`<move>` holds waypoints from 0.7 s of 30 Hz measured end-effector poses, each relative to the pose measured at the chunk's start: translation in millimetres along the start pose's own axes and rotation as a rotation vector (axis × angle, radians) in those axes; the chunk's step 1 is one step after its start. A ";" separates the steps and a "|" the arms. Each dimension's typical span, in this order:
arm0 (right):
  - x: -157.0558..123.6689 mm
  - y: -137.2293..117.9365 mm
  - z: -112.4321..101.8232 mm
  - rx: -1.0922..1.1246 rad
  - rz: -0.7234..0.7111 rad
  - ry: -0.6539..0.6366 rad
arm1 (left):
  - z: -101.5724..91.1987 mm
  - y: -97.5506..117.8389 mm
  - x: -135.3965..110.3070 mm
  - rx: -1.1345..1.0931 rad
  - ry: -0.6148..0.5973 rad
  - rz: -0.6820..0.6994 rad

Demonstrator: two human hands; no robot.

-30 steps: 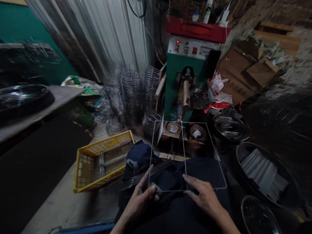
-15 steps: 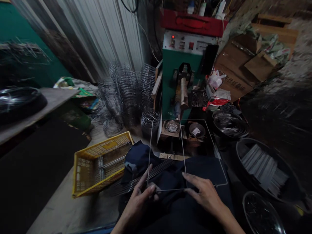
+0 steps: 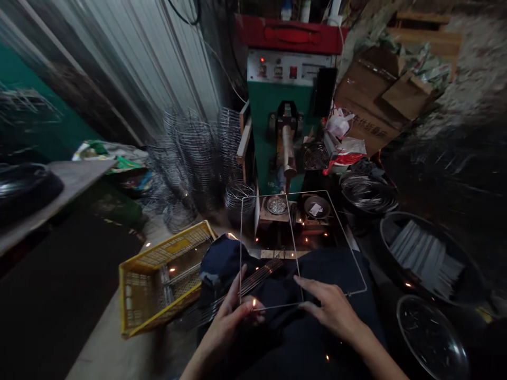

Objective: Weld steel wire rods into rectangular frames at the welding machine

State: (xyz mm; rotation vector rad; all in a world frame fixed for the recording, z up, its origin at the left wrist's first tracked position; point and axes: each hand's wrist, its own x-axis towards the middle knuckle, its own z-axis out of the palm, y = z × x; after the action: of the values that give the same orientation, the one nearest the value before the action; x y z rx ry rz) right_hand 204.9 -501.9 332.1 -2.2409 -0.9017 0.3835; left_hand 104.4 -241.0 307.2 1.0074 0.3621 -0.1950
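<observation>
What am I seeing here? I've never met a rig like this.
No robot: one person works bare-handed, and a camera on the head looks forward and down. The left grip, a bare hand, holds a near corner of a thin rectangular metal-wire frame; the right grip, also a bare hand, holds it by its middle wire. Thin, straight metal rods lie across the dark blue cloth over the lap. Ahead stands a green metal machine with a red top; orange sparks scatter about. A yellow plastic crate sits at left.
</observation>
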 end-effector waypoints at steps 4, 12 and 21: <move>-2.9 2.8 0.7 -0.022 0.002 0.021 | -2.9 -1.7 0.2 -0.026 -0.064 0.012; -4.0 10.7 5.8 -0.020 0.077 0.014 | -0.7 -9.0 1.4 -0.068 -0.068 0.019; 1.9 14.9 13.1 0.014 0.138 -0.016 | -19.4 -23.4 15.2 -0.055 -0.101 0.043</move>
State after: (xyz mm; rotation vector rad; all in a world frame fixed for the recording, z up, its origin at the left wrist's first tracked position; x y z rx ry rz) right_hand 207.3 -502.0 312.3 -2.2966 -0.7522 0.4701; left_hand 106.9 -236.7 273.6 0.9467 0.2526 -0.1952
